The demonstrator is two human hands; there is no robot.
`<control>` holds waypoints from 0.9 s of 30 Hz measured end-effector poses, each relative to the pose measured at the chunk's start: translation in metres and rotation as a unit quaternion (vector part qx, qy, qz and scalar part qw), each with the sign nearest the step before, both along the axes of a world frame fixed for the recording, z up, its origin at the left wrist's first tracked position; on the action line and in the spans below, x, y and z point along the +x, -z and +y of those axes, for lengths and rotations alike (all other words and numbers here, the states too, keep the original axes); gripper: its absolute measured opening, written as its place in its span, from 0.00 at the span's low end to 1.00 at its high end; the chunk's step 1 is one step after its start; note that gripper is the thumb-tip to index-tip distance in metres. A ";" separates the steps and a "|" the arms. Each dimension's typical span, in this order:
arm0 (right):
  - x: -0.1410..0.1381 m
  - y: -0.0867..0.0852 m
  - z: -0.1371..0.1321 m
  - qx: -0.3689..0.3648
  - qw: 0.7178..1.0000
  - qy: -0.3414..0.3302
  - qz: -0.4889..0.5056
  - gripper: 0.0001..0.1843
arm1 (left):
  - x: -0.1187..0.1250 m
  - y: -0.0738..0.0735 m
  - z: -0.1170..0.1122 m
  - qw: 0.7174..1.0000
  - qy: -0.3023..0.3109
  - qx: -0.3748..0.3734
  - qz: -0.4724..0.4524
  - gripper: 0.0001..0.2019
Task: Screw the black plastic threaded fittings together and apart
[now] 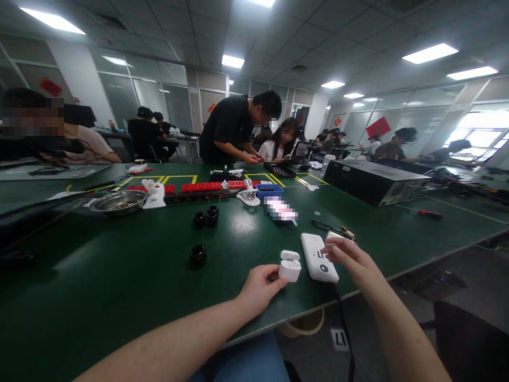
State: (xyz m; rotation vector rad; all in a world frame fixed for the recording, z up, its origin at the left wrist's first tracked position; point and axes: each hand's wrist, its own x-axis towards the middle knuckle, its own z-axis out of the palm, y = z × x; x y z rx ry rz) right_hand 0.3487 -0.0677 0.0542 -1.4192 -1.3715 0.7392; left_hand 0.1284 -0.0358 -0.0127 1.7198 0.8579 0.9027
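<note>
My left hand (260, 286) grips a small white earbud case (289, 266) with its lid flipped open, just above the green table (119, 286). My right hand (350, 260) hovers beside it with the fingers curled together in a pinch over a white power bank (318, 256) that lies flat near the table's front edge. What the right fingers pinch, if anything, is too small to make out. A cable hangs from the power bank over the edge.
Three black round caps (198, 254) (199, 219) (213, 215) sit on the table. Farther back are a metal bowl (118, 202), white holders (155, 194), red strips (201, 186), a blue tray (270, 189) and a black case (371, 181). People work at the far side.
</note>
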 end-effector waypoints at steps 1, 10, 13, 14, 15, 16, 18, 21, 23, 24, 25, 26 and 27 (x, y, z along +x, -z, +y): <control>-0.004 0.002 0.003 -0.005 1.000 -0.008 -0.012 0.21 | 0.000 -0.001 0.000 1.000 0.001 -0.003 -0.003 0.11; -0.051 0.024 0.003 -0.147 0.974 -0.166 0.046 0.23 | 0.000 0.001 0.000 0.998 -0.006 -0.007 -0.064 0.12; -0.057 0.031 -0.001 -0.121 0.973 -0.191 0.050 0.19 | 0.000 0.002 0.001 0.999 -0.011 -0.003 -0.053 0.12; -0.056 0.032 -0.002 -0.113 0.973 -0.195 0.047 0.18 | 0.000 0.002 0.001 0.999 -0.011 0.000 -0.049 0.12; -0.055 0.034 -0.002 -0.107 0.974 -0.197 0.043 0.18 | -0.001 0.002 0.001 0.999 -0.012 0.003 -0.045 0.12; -0.053 0.034 -0.002 -0.099 0.974 -0.198 0.041 0.19 | -0.001 0.002 0.001 0.999 -0.012 0.006 -0.041 0.12; -0.047 0.034 -0.002 -0.081 0.977 -0.193 0.039 0.23 | -0.001 0.002 0.000 0.999 -0.009 0.012 -0.033 0.12; -0.041 0.031 0.000 -0.060 0.976 -0.201 0.053 0.31 | -0.001 0.001 -0.002 1.000 -0.003 0.025 -0.011 0.11; -0.041 0.029 0.001 -0.054 0.970 -0.226 0.068 0.36 | 0.000 0.000 -0.004 0.999 0.000 0.033 0.003 0.11; -0.041 0.028 0.001 -0.050 0.967 -0.238 0.073 0.38 | 0.000 -0.001 -0.004 0.999 -0.001 0.036 0.007 0.11; -0.042 0.027 0.002 -0.046 0.966 -0.243 0.072 0.38 | 0.000 -0.001 -0.005 0.999 0.000 0.039 0.009 0.11; -0.043 0.028 0.002 -0.043 0.967 -0.241 0.066 0.37 | 0.001 -0.002 -0.005 0.999 0.001 0.042 0.010 0.11; -0.045 0.028 0.002 -0.040 0.970 -0.233 0.058 0.34 | 0.001 -0.002 -0.005 0.999 0.001 0.044 0.011 0.11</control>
